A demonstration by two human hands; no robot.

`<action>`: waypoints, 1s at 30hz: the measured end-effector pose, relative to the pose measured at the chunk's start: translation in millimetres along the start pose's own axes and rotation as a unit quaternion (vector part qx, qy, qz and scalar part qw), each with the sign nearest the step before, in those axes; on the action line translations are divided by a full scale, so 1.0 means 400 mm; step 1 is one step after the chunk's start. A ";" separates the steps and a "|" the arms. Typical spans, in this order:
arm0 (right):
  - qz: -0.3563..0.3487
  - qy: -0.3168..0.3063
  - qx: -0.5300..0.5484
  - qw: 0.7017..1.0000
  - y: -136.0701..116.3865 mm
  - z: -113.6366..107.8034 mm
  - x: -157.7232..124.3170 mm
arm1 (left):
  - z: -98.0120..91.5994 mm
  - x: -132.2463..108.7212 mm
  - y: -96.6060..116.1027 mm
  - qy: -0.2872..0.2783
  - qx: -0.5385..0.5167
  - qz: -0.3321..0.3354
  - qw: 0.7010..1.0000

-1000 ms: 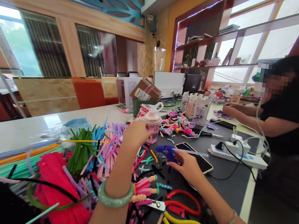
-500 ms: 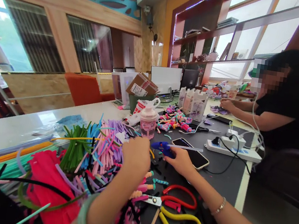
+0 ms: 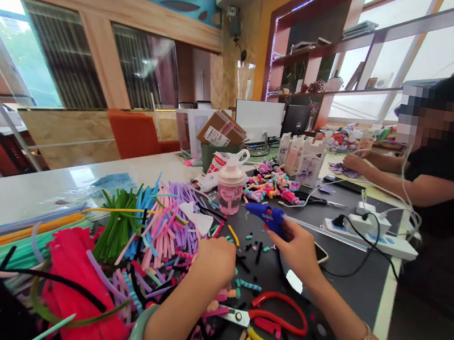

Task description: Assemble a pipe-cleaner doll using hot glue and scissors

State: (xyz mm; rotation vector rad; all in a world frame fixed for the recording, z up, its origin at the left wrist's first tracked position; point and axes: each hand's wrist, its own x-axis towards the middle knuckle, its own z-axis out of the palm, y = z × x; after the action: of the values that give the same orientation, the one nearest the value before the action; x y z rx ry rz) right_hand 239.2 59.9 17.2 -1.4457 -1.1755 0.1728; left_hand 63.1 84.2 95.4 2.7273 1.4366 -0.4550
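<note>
The right hand [image 3: 298, 251] grasps a blue glue gun [image 3: 271, 218] at 2 o'clock from the left hand [image 3: 216, 261], whose curled fingers [image 3: 207, 256] hide any held item, above cut pipe cleaners [image 3: 169, 235], with assembled pipe-cleaner pieces [image 3: 271, 187] piled at 1 o'clock and uncut red stems [image 3: 79, 284] at 8 o'clock.

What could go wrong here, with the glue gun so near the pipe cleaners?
The blue hot glue gun in the right hand points toward the left hand, so its tip might burn those fingers or melt the pipe cleaners. The scissors lying just below could also nick the left hand.
</note>
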 end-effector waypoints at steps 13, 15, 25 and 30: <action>0.108 0.044 0.206 0.972 -0.011 -0.036 -0.003 | -0.022 -0.002 -0.028 0.003 -0.002 0.060 0.998; 0.118 0.077 0.226 0.964 -0.018 -0.046 -0.004 | -0.028 -0.008 -0.031 0.013 -0.005 0.067 0.998; 0.116 0.104 0.206 0.966 -0.039 -0.077 -0.015 | -0.082 -0.032 -0.081 -0.002 -0.198 0.194 0.961; 0.126 0.110 0.246 0.955 -0.028 -0.076 -0.018 | -0.065 0.002 -0.084 -0.030 -0.494 0.304 0.814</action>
State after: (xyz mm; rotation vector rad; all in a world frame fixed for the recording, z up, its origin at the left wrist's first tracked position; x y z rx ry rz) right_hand 250.7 31.9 31.4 -1.1288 -0.6969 0.4380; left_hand 42.7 108.3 123.7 2.0353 0.4381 0.2091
